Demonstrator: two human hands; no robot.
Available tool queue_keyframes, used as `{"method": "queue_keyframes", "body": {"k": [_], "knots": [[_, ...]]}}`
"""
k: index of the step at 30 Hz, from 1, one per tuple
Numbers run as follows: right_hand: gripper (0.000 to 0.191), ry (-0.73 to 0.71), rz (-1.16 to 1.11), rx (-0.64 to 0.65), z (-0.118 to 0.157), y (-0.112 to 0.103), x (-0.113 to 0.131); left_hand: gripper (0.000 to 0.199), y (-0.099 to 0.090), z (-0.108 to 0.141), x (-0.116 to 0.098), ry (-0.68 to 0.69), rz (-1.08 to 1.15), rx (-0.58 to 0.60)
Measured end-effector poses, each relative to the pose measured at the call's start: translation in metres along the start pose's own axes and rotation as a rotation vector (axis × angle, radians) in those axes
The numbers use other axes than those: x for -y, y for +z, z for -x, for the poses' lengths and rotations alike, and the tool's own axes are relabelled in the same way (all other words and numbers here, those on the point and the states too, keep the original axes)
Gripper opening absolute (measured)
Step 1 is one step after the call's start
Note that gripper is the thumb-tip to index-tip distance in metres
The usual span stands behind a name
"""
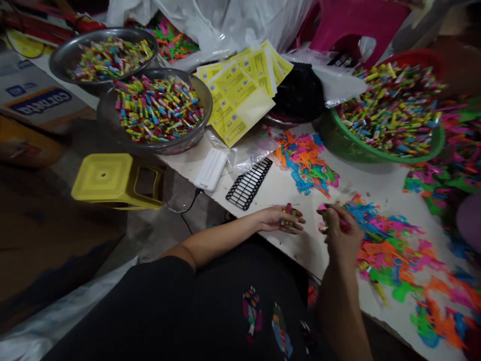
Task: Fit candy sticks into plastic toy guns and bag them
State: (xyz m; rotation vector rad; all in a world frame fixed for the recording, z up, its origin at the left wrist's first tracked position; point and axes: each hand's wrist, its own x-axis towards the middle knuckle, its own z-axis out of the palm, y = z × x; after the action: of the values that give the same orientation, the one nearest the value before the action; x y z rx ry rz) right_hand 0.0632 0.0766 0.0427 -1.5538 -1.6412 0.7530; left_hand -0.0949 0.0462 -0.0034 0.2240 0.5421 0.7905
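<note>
Several small coloured tubes (288,211), pink and yellow-green, rest in the curled fingers of my left hand (276,219) above the table's near edge. My right hand (343,225) is closed in a pinch on a small pink plastic piece (322,207), a short gap to the right of the left hand. What else its fingers cover is hidden. Just beyond my right hand a spread of flat plastic toy pieces (391,250) in blue, pink, orange and green lies on the white table (278,188). A smaller pile of such pieces (306,160) lies farther back.
Metal bowls (206,108) (54,60) and a green basin (379,156) hold heaps of small coloured tubes. Yellow printed sheets (236,105), a white power bank (211,169) with a cable and a black plastic grid (249,184) lie nearby. A yellow stool (103,175) stands at left.
</note>
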Motion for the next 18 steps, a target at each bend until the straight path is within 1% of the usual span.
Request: {"method": "queue_keyframes", "body": {"k": [1, 3, 5, 6, 8, 10, 12, 13, 15, 18], "knots": [[0.035, 0.071, -0.049, -0.045, 0.003, 0.006, 0.003, 0.032, 0.003, 0.000, 0.001, 0.057, 0.063, -0.041], [0.036, 0.146, -0.120, -0.055, 0.007, 0.017, 0.008, 0.035, 0.010, 0.001, 0.004, 0.124, 0.121, -0.106], [0.034, 0.174, -0.194, -0.043, 0.009, 0.026, 0.007, 0.032, 0.014, 0.002, 0.007, 0.123, 0.119, -0.133], [0.031, 0.159, -0.222, -0.026, 0.009, 0.029, 0.005, 0.027, 0.015, 0.002, 0.009, 0.094, 0.112, -0.139], [0.024, 0.065, -0.233, 0.019, 0.007, 0.031, -0.001, 0.024, 0.013, 0.000, 0.012, 0.037, 0.085, -0.105], [0.017, -0.054, -0.196, 0.071, 0.007, 0.029, -0.005, 0.026, 0.012, -0.002, 0.014, 0.006, 0.027, -0.083], [0.013, -0.127, -0.158, 0.118, 0.008, 0.026, -0.006, 0.028, 0.013, -0.003, 0.016, -0.009, -0.049, -0.078], [0.011, -0.135, -0.151, 0.133, 0.009, 0.024, -0.006, 0.030, 0.014, -0.004, 0.016, -0.014, -0.085, -0.079], [0.011, -0.099, -0.171, 0.139, 0.011, 0.022, -0.007, 0.032, 0.018, -0.003, 0.014, -0.017, -0.140, -0.080], [0.016, 0.032, -0.252, 0.097, 0.011, 0.023, -0.010, 0.034, 0.022, -0.002, 0.010, -0.019, -0.173, -0.087]]}}
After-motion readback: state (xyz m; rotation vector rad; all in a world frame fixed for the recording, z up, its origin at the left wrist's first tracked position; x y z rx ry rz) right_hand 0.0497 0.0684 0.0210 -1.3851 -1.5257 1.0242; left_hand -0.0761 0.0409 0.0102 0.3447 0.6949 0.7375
